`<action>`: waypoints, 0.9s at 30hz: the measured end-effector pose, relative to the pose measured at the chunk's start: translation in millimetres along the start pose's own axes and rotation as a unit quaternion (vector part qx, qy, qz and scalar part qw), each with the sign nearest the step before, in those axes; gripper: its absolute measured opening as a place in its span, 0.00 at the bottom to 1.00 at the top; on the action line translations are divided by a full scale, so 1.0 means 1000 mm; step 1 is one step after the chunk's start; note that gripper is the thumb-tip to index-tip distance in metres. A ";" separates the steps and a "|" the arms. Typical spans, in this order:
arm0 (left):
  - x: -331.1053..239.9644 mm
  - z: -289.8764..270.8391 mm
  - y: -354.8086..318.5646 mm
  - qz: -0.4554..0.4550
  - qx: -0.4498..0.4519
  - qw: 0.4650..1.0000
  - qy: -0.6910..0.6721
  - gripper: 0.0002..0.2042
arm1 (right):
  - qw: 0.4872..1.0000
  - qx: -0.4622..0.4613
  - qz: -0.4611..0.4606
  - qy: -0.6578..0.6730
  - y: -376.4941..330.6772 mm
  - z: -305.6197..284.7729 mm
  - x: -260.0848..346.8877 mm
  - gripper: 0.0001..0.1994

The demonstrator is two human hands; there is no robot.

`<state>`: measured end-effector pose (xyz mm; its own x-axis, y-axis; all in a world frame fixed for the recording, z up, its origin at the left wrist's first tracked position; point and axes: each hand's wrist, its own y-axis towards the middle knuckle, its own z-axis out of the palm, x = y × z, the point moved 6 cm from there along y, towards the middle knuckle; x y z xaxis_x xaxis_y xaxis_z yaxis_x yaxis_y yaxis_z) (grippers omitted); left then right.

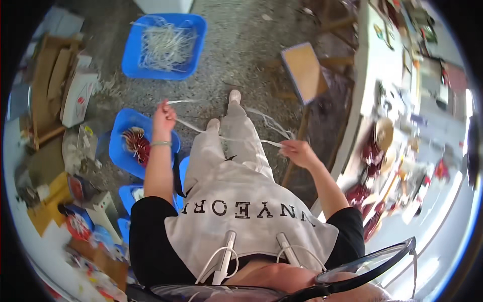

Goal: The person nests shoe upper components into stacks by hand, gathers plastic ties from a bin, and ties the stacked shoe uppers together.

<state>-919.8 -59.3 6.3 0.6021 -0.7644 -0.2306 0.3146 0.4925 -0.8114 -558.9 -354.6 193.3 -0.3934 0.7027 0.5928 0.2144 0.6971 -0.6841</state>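
Note:
A long thin white strip (188, 125) stretches between my two hands, sagging slightly in front of my legs. My left hand (164, 121) is raised above a blue tub, fingers pinched on the strip, and another length of it runs off from the fingertips. On the other side, my right hand (297, 152) pinches the strip too. Loose white strands (274, 126) spread above the right fingers and look blurred. Whether it is one strip looped or several cannot be told.
A blue tub (132, 73) full of white strips stands on the floor ahead. Below my left hand, another blue tub (118, 163) holds red-and-white bundles. A cluttered white table (370, 75) runs along my right, near a brown board (303, 70). Boxes (80, 98) crowd the left.

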 end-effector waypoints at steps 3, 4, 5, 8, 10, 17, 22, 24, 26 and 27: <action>-0.019 -0.003 0.009 -0.007 0.034 0.999 0.006 0.13 | 0.978 -0.094 0.041 0.183 -0.070 -0.047 -0.024 0.09; -0.023 0.004 0.017 -0.018 0.053 0.998 0.021 0.14 | 0.970 -0.131 0.043 0.201 -0.093 -0.061 -0.051 0.08; -0.027 0.007 0.023 0.010 0.060 0.997 0.056 0.12 | 0.962 -0.177 0.035 0.205 -0.118 -0.074 -0.065 0.09; -0.003 0.044 0.034 -0.014 0.048 0.997 0.066 0.13 | 0.928 -0.308 0.058 0.199 -0.214 -0.094 -0.143 0.09; 0.040 0.089 0.031 -0.023 0.074 0.990 0.114 0.14 | 0.898 -0.385 0.154 0.146 -0.295 -0.094 -0.199 0.10; 0.367 0.248 -0.117 -0.118 0.302 0.870 0.372 0.12 | 0.782 -0.336 0.522 -0.056 -0.548 0.053 -0.415 0.12; 0.632 0.224 -0.336 -0.192 0.589 0.506 0.600 0.08 | 0.830 -0.432 0.298 0.190 -0.515 0.046 -0.340 0.19; 0.697 0.200 -0.429 -0.124 0.782 0.310 0.527 0.08 | 0.772 -0.526 0.116 0.338 -0.490 0.016 -0.313 0.21; 0.749 0.179 -0.466 -0.212 0.741 0.225 0.595 0.12 | 0.596 -0.597 -0.057 0.534 -0.479 -0.020 -0.325 0.23; 0.768 0.178 -0.473 -0.220 0.733 0.206 0.610 0.12 | 0.551 -0.593 -0.104 0.578 -0.484 -0.038 -0.329 0.23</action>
<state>-475.5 -805.2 309.2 -0.0709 0.0349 -0.9969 0.5635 -0.8233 -0.0689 -499.5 -917.7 344.9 0.1658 -0.2667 0.9494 0.9750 -0.1000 -0.1983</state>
